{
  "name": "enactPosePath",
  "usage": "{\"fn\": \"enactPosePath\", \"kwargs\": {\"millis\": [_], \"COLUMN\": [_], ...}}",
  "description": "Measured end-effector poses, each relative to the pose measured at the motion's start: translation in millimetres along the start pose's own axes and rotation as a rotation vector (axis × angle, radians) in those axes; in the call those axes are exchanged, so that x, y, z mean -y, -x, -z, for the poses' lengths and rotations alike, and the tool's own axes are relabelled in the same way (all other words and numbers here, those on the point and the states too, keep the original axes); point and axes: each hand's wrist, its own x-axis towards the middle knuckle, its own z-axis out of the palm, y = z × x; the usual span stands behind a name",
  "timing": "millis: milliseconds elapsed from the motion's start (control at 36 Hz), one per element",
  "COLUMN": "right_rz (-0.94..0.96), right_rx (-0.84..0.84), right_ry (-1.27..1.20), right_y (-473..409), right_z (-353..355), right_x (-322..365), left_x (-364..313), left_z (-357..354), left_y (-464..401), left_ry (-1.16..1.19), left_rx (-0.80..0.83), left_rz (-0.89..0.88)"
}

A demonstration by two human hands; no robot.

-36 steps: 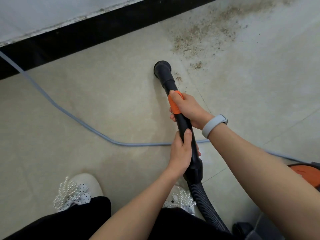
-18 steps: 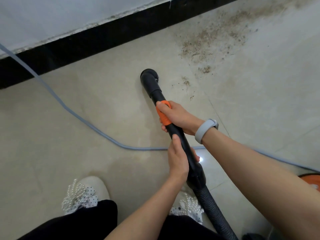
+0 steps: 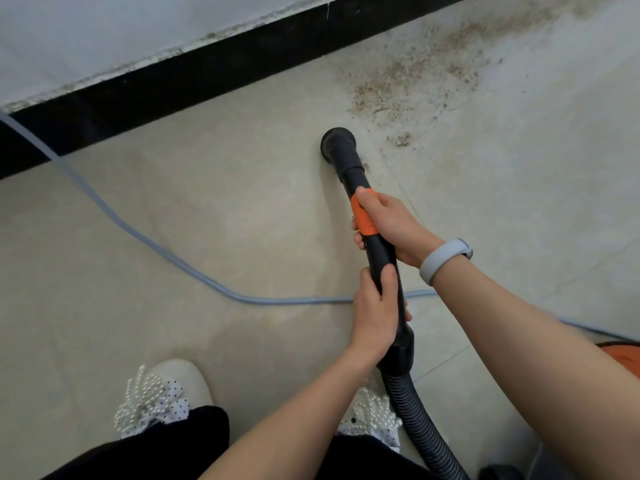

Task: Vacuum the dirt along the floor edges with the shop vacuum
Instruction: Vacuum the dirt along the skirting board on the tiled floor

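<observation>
Black vacuum wand [image 3: 379, 258] gripped by both hands, slanting from lower right up toward the black baseboard [image 3: 221, 69]. Right hand [image 3: 388, 223] wrapped around the wand farther from the baseboard than the nozzle, fingers curled over the orange collar [image 3: 363, 216], thumb laid on top of it; grey wristband [image 3: 443, 259] on that wrist. Left hand [image 3: 375, 313] clamped around the wand farther still from the baseboard, thumb stretched along the tube, fingers curled underneath and mostly hidden. Round black nozzle [image 3: 337, 143] down on the beige tiled floor [image 3: 173, 237], a short way off the baseboard, not touching it. Brown dirt patch [image 3: 426, 74] spread over the floor to the right of the nozzle, running along the baseboard toward the upper right; a small clump [image 3: 401, 138] just beside the nozzle. Ribbed black hose [image 3: 415, 420] trailing from the wand's rear end, away from the baseboard. Grey cord [image 3: 145, 233] snaking from the baseboard at far left, passing under the wand. Orange vacuum body [image 3: 623, 358] at the right edge, well apart from the baseboard. Two pale shoes with beaded bows [image 3: 152, 403] near the bottom, farthest from the baseboard
</observation>
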Motion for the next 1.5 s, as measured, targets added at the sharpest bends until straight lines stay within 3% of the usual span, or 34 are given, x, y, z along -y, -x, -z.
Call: {"fn": "enactPosePath", "kwargs": {"millis": [111,306,389,500,667,833,1139,1333,1500], "right_rz": [0.024,0.025,-0.015,-0.046,-0.061,-0.011,-0.07,-0.096,-0.181], "right_rx": [0.036,0.282,0.318,0.246,0.008,-0.209,0.033,-0.171,-0.184], "right_ry": [0.047,0.237,0.247,0.201,0.061,-0.007,0.073,-0.053,-0.083], "right_y": [-3,0,3,7,27,39,26,44,75], "right_z": [-20,-72,-77,-57,-11,26,-8,23,36], "right_x": [1,6,5,4,-16,-20,-10,-12,-29], "left_x": [2,13,19,22,19,8,13,4,4], "left_z": [14,38,39,31,10,-9,8,-5,-9], "left_y": [1,7,8,8,22,21,19,21,46], "left_ry": [0.023,0.092,0.118,0.044,0.05,-0.005,0.071,-0.017,-0.053], "left_rx": [-0.047,-0.236,-0.246,-0.137,0.177,0.35,0.225,0.369,0.469], "left_rz": [-0.028,-0.07,-0.06,-0.04,0.019,0.089,0.031,0.088,0.224]}}
